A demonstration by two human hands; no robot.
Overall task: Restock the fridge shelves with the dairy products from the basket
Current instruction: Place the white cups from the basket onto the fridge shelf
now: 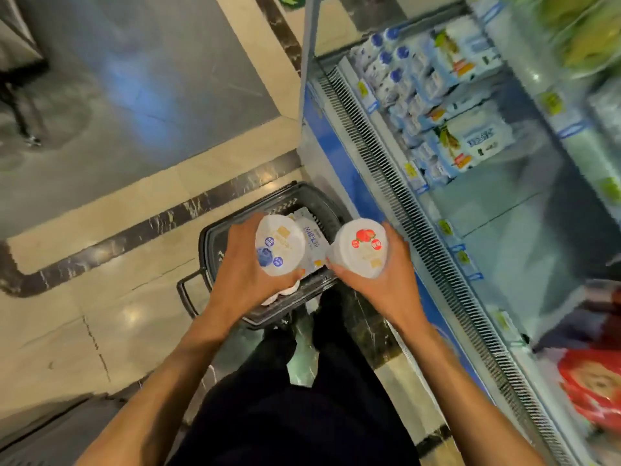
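Holding 2 tubs above the basket, you stand beside the open fridge.

Item 1: your left hand (247, 274), fingers wrapped around a white tub with a blueberry lid (279, 245), lid facing the camera.

Item 2: your right hand (386, 280), closed around a white tub with a strawberry lid (364, 247), lid likewise facing up. The 2 tubs sit side by side, a narrow gap between them.

Item 3: dark plastic basket (302, 196) on the floor, directly below both hands and touching or just beside the fridge base. Inside it, a white-and-blue carton (311, 235) shows between the tubs, and more white tubs (285, 292) show under your left hand; their count cannot be told.

Item 4: fridge (396, 183) along your right, with a ribbed grille at its front edge. The near part of the low shelf (504, 230) is bare.

Item 5: farther along that shelf, blue-capped bottles (386, 67) and pale blue packs (470, 142), blurred.

Item 6: red packet (594, 385) at the near right, blurred.
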